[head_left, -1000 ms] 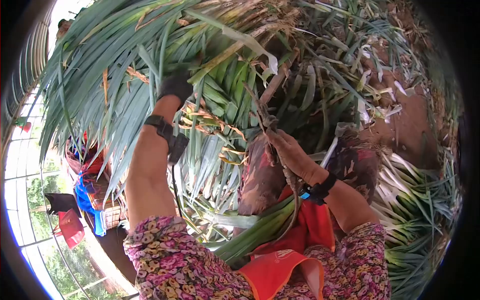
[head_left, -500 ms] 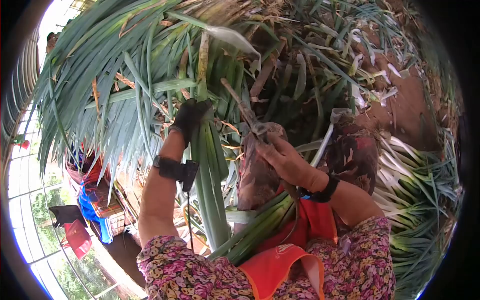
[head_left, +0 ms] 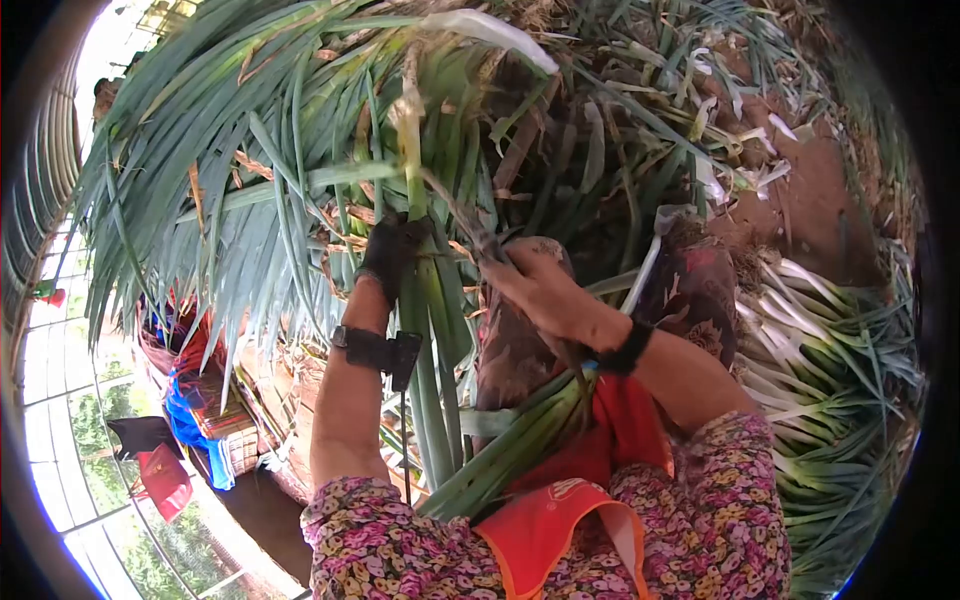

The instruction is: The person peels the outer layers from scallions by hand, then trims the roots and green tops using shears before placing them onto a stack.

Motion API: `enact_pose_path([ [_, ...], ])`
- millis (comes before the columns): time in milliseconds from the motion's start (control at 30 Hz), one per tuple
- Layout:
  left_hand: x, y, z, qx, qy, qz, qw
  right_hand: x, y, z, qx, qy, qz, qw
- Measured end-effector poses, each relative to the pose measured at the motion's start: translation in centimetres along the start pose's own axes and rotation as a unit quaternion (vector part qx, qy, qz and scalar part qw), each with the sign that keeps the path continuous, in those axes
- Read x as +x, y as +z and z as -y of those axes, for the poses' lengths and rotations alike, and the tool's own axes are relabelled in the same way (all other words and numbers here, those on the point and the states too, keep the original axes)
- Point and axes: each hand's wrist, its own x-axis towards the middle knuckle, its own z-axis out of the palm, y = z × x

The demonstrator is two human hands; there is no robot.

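My left hand, in a dark glove, is closed around a large green onion. Its leaves hang toward my lap, and its pale root end points up and away, slightly blurred. In my bare right hand is a muddy air gun with a long thin nozzle. The nozzle's tip is close beside the stalk, just above the glove. A strip of white skin lies or hangs beyond the root end. More green leaves lie across my lap.
A big heap of green onions rises at the left and front. Several onions with white stems are piled at the right. Peeled scraps litter the brown ground. A red cloth and a blue cloth are at the left.
Both hands have shifted; the right one has moved left, bringing the nozzle nearer the stalk. The onion's root end looks paler, and the white skin strip has moved up and right.
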Motion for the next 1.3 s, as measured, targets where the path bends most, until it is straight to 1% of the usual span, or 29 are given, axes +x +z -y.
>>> enact_pose_path([
  [67,0.0,0.2,-0.1,-0.024,-0.022,-0.005,0.999,-2.9,0.2,-0.4,-0.037,-0.043,0.005,0.998],
  [100,-0.2,0.3,-0.4,-0.034,-0.033,-0.008,0.999,-4.2,0.1,0.1,-0.052,-0.025,0.019,0.998],
  [200,-0.8,0.8,-1.2,0.031,0.003,-0.024,0.999,-5.5,0.5,-0.9,-0.037,-0.026,0.012,0.999],
  [300,-2.2,1.7,-2.5,-0.022,-0.005,-0.028,0.999,-5.5,1.0,-1.3,-0.034,-0.017,0.017,0.999],
  [400,-2.5,1.5,-2.1,-0.04,0.008,-0.017,0.999,-4.3,1.1,-1.0,-0.058,-0.027,0.006,0.998],
  [500,-2.2,1.3,-1.5,-0.001,-0.01,-0.051,0.999,-1.8,0.4,-0.1,-0.031,0.008,-0.006,0.999],
  [600,-1.0,0.6,0.2,0.139,0.114,-0.097,0.979,-2.9,0.4,0.6,-0.028,-0.016,-0.014,0.999],
  [700,-0.3,0.5,0.9,0.136,0.122,-0.099,0.978,-3.9,1.3,-1.1,-0.085,-0.096,-0.011,0.992],
  [733,-0.4,0.7,1.0,0.09,0.085,-0.067,0.99,-3.6,1.1,-1.4,-0.077,-0.082,-0.017,0.993],
  [800,-2.8,2.0,-1.6,0.003,0.011,-0.002,1.0,-1.8,0.6,-0.3,-0.058,-0.059,-0.028,0.996],
  [833,-5.1,3.1,-3.9,0.035,-0.019,-0.021,0.999,-1.0,0.3,0.0,-0.053,-0.044,-0.027,0.997],
  [900,-5.7,2.6,-2.6,0.015,-0.01,-0.012,1.0,0.7,-0.1,0.3,-0.043,-0.015,-0.022,0.999],
  [933,-6.1,2.4,-1.9,0.004,-0.006,-0.008,1.0,1.6,-0.1,0.1,-0.043,-0.026,-0.028,0.998],
  [967,-6.9,2.4,-1.5,-0.028,-0.024,-0.003,0.999,2.6,0.0,-0.4,-0.043,-0.037,-0.036,0.998],
  [1000,-8.0,2.7,-1.8,0.003,-0.041,-0.012,0.999,3.5,0.0,-0.7,-0.042,-0.049,-0.043,0.997],
  [1067,-10.4,3.2,-2.5,0.067,-0.076,-0.03,0.994,5.4,-0.8,-1.2,-0.022,-0.014,-0.048,0.999],
  [1100,-10.9,3.0,-0.7,-0.025,-0.077,-0.031,0.996,5.9,-1.0,-1.4,-0.011,0.004,-0.052,0.999],
  [1200,-12.2,2.7,2.0,-0.03,-0.06,-0.008,0.998,5.3,-1.4,-1.9,-0.016,0.007,-0.082,0.996],
  [1233,-12.7,2.8,2.4,-0.036,-0.072,-0.01,0.997,4.4,-1.3,-2.1,-0.028,0.007,-0.074,0.997],
  [1300,-12.7,2.5,3.0,0.006,-0.073,-0.003,0.997,0.8,0.0,-0.7,-0.053,0.006,-0.054,0.997],
])
